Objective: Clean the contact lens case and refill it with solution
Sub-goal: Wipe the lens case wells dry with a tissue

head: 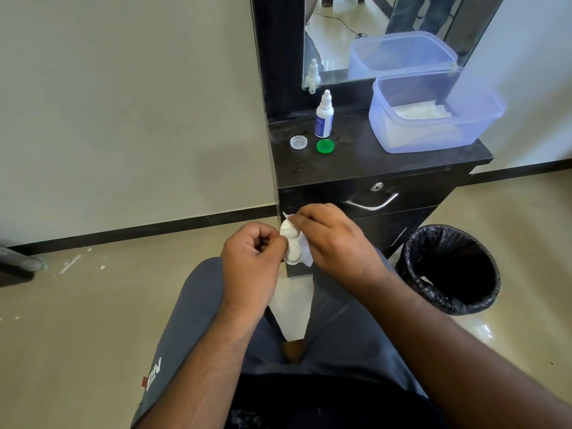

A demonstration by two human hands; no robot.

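My left hand (pixel 252 252) pinches the white contact lens case (pixel 292 253), held on end above my knees. My right hand (pixel 335 239) grips a white tissue (pixel 305 255) and presses it into the upper part of the case. On the dark table top (pixel 356 159) the solution bottle (pixel 324 115) stands upright with its cap on. In front of it lie a clear cap (pixel 298 142) and a green cap (pixel 325 146), both off the case.
A blue translucent tub (pixel 433 114) with white tissue inside sits at the table's right, below a mirror (pixel 371 35). A drawer with a metal handle (pixel 371 203) faces me. A bin lined with a black bag (pixel 450 269) stands on the floor at the right.
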